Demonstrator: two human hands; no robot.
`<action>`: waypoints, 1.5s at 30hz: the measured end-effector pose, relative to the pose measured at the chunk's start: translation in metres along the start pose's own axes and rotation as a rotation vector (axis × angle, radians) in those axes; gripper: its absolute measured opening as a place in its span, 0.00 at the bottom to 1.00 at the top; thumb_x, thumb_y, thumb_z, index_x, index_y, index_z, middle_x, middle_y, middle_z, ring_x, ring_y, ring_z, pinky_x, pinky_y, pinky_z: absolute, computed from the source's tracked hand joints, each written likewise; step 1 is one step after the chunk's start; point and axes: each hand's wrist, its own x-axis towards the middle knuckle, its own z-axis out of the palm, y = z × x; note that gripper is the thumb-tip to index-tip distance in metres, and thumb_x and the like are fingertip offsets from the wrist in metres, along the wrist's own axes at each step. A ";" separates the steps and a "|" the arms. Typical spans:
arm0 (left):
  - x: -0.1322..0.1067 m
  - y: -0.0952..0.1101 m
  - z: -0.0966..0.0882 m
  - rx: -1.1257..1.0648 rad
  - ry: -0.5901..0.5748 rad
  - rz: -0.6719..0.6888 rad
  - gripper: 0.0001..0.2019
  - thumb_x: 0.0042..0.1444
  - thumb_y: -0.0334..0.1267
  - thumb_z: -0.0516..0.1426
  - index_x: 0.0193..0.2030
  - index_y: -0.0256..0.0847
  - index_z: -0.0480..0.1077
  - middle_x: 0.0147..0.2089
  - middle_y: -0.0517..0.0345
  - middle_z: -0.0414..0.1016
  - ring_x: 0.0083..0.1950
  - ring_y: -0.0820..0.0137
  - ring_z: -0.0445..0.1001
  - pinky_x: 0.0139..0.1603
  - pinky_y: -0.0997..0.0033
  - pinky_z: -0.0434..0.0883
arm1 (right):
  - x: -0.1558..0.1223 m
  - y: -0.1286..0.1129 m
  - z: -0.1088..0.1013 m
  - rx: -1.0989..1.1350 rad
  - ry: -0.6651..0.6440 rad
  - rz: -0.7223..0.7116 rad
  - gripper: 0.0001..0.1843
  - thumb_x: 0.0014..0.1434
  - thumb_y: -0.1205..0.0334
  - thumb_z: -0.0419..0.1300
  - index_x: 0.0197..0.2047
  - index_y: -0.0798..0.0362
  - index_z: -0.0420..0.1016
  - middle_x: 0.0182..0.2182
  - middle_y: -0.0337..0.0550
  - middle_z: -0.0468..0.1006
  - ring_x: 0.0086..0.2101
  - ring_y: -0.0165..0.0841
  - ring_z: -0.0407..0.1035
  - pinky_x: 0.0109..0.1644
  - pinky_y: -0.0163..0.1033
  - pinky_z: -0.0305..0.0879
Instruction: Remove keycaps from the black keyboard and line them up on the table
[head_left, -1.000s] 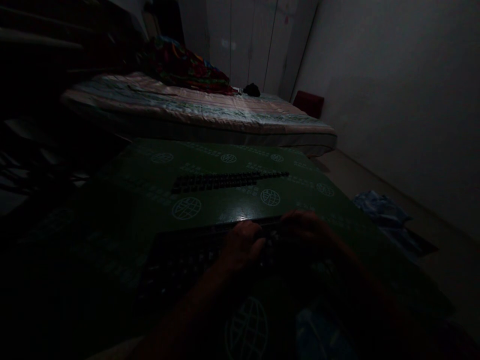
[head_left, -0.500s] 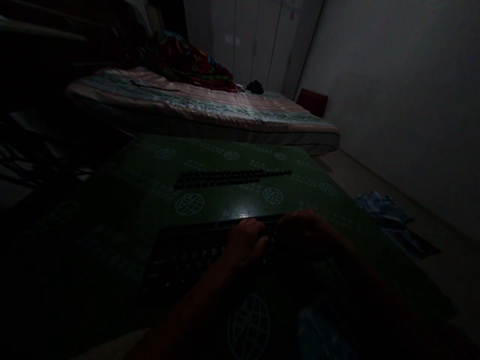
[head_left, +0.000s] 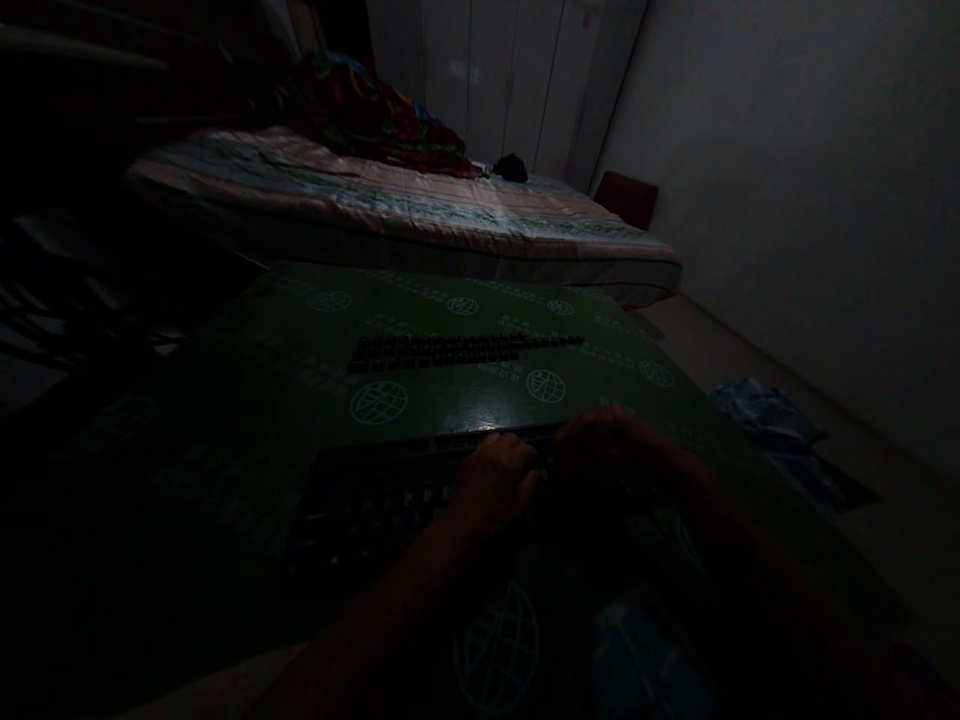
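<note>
A black keyboard (head_left: 360, 500) lies on a dark green board printed with white globes (head_left: 379, 402). My left hand (head_left: 496, 478) rests over the keyboard's middle with curled fingers; anything in its pinch is hidden. Close beside it, my right hand (head_left: 611, 440) bends down over the keyboard's right part, its fingertips in deep shadow. What the right fingers hold, if anything, does not show. Behind the keyboard, loose black keycaps (head_left: 435, 354) are laid out in rows on the board.
A bed with a striped sheet (head_left: 480, 215) stands beyond the board, with a red patterned blanket (head_left: 382, 125) heaped on it. Bluish cloth (head_left: 769, 410) lies on the floor at right. A pale blue thing (head_left: 645, 655) is at the bottom. The room is very dim.
Both hands stay at nearly the same places over the keyboard, with only slight shifts of the fingers. The view has tilted a little, and the keyboard and keycaps appear unmoved.
</note>
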 end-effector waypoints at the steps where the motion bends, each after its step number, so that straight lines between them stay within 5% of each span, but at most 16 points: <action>1: 0.000 0.000 0.000 0.005 -0.004 0.003 0.07 0.53 0.36 0.51 0.35 0.38 0.68 0.38 0.53 0.70 0.41 0.66 0.66 0.40 0.68 0.64 | 0.000 0.001 0.001 -0.009 -0.001 -0.003 0.10 0.54 0.61 0.55 0.36 0.54 0.76 0.34 0.42 0.77 0.35 0.32 0.71 0.40 0.36 0.66; 10: 0.000 -0.002 0.005 0.011 0.001 0.024 0.08 0.54 0.35 0.49 0.36 0.38 0.68 0.39 0.52 0.69 0.42 0.66 0.65 0.42 0.67 0.64 | -0.001 0.010 0.009 -0.049 0.014 -0.027 0.09 0.52 0.62 0.56 0.37 0.53 0.74 0.34 0.41 0.77 0.36 0.32 0.70 0.40 0.35 0.65; 21: 0.003 0.000 0.006 0.042 0.029 0.045 0.08 0.53 0.36 0.50 0.37 0.39 0.67 0.39 0.53 0.69 0.41 0.66 0.65 0.40 0.67 0.64 | 0.008 -0.007 0.041 -0.112 0.375 0.163 0.08 0.52 0.60 0.55 0.28 0.56 0.68 0.22 0.37 0.70 0.25 0.27 0.64 0.29 0.31 0.60; 27: 0.015 0.010 0.004 0.042 -0.049 -0.016 0.09 0.48 0.34 0.51 0.37 0.36 0.66 0.40 0.49 0.68 0.43 0.62 0.65 0.42 0.65 0.65 | 0.022 -0.011 0.047 -0.306 0.514 0.368 0.05 0.50 0.65 0.52 0.29 0.55 0.68 0.24 0.43 0.73 0.27 0.32 0.67 0.29 0.33 0.60; 36: 0.018 0.010 0.010 0.042 -0.074 -0.046 0.11 0.52 0.37 0.48 0.36 0.39 0.69 0.37 0.48 0.68 0.40 0.61 0.66 0.35 0.66 0.65 | 0.014 0.003 0.072 -0.425 0.708 0.247 0.08 0.52 0.62 0.48 0.35 0.55 0.64 0.24 0.46 0.74 0.25 0.35 0.70 0.27 0.34 0.61; 45: 0.015 0.005 0.011 0.032 -0.076 -0.040 0.10 0.53 0.41 0.49 0.35 0.41 0.68 0.37 0.53 0.67 0.39 0.65 0.65 0.36 0.68 0.64 | 0.012 0.004 0.075 -0.359 0.721 0.230 0.08 0.51 0.61 0.48 0.35 0.53 0.61 0.22 0.44 0.73 0.23 0.36 0.70 0.24 0.34 0.62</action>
